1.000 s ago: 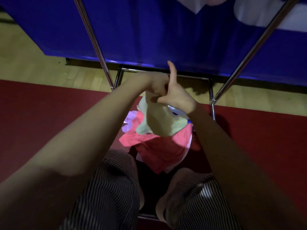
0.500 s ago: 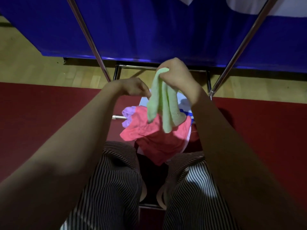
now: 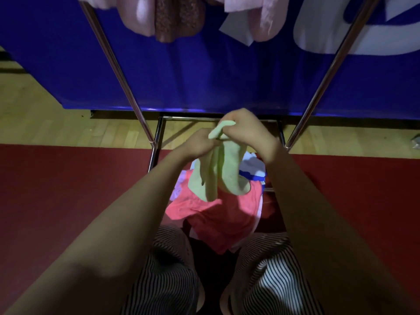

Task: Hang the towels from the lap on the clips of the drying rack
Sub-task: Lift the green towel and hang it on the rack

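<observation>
Green towel [image 3: 219,176]: one, held up over the lap in two hands.
Right hand [image 3: 247,130] has its fingers curled round the top corner; left hand [image 3: 200,144] grips the edge just beside and below them. Under the fingers, on the lap: one coral towel [image 3: 216,214], one lavender towel [image 3: 179,189], one white-and-blue towel [image 3: 252,167]. Beyond the fingers: two chrome rack poles [image 3: 118,71], with one brown towel [image 3: 175,19] and two pale pink towels [image 3: 141,17] hanging.

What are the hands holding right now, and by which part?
The green towel: the right hand grips its top corner, the left hand holds the edge just beside it; the rest hangs down.
</observation>
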A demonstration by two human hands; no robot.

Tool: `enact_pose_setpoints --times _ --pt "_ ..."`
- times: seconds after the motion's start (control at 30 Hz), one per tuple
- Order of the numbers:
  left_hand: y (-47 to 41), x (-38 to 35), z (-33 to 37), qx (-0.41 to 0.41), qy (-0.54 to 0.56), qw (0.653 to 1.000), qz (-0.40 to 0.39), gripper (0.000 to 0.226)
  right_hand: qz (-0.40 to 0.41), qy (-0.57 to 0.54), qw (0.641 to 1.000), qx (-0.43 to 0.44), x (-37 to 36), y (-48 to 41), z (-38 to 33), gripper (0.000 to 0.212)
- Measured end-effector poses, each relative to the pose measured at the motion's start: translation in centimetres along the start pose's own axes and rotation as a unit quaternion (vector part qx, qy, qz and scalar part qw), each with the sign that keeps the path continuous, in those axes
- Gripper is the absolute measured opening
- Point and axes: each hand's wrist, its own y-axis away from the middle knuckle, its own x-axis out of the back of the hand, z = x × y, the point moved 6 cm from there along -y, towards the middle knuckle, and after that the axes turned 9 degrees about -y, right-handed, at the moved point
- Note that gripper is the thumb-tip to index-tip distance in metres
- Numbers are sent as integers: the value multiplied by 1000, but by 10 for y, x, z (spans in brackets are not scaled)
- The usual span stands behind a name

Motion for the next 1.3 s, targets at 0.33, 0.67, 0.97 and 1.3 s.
enact_pose_setpoints --times 0.33,0.67,0.97,1.3 --pt "5 39 -37 70 -31 988 132 15 1 108 990 -87 12 7 12 20" --pt "12 48 55 -57 35 995 76 12 -100 -208 973 11 -10 13 -17 89" --pt "15 26 28 -36 182 979 -82 40 -1 8 999 -33 1 3 -5 22" --pt "16 15 -22 -2 167 986 -3 24 153 -587 782 -145 21 8 6 9"
